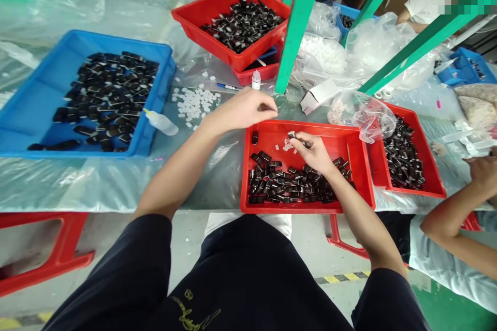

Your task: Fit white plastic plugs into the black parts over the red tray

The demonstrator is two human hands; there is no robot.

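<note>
My right hand point(313, 154) is over the red tray point(310, 128) in front of me, its thumb and fingers closed on a small black part point(306, 144). The near half of that tray is covered with similar black parts point(285, 183), and a few small whitish pieces point(287, 146) lie beyond them. Above the tray's far left corner hangs my left hand point(250, 107), fingers curled and the tips pinched; whatever may be between them is too small to make out. White pieces point(194, 103) are scattered on the table left of it.
On the left stands a blue tray point(34, 98) of black parts, a squeeze bottle point(162, 122) at its edge. Red trays point(194, 23) are stacked behind, beside a small bottle point(256, 80). A green post point(297, 26) rises there. Another person's arm point(458, 212) is at right.
</note>
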